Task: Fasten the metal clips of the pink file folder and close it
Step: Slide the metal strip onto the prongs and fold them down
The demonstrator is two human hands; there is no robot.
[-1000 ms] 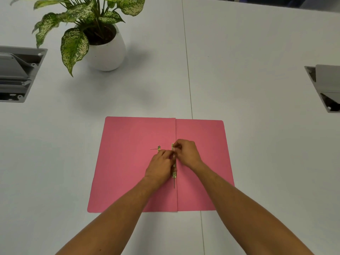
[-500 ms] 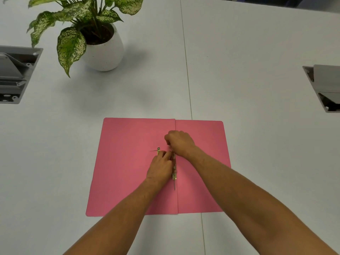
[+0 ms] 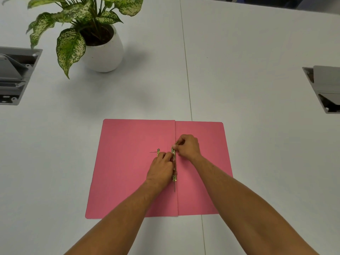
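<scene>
The pink file folder (image 3: 128, 166) lies open and flat on the white table. A brass metal clip bar (image 3: 174, 163) runs along its centre fold, with a thin prong sticking out below it. A second small brass clip piece (image 3: 158, 151) lies on the left leaf, mostly hidden by my left hand (image 3: 161, 169), whose fingers press on the bar's middle. My right hand (image 3: 187, 146) pinches the bar's top end with curled fingers.
A potted plant in a white pot (image 3: 103, 50) stands at the back left. Grey cable boxes are sunk into the table at the left edge (image 3: 14, 74) and right edge (image 3: 325, 89). A seam in the table (image 3: 185, 61) runs toward the folder.
My right hand has shifted slightly right and back to the top end of the clip bar. My left hand stays on the bar's middle.
</scene>
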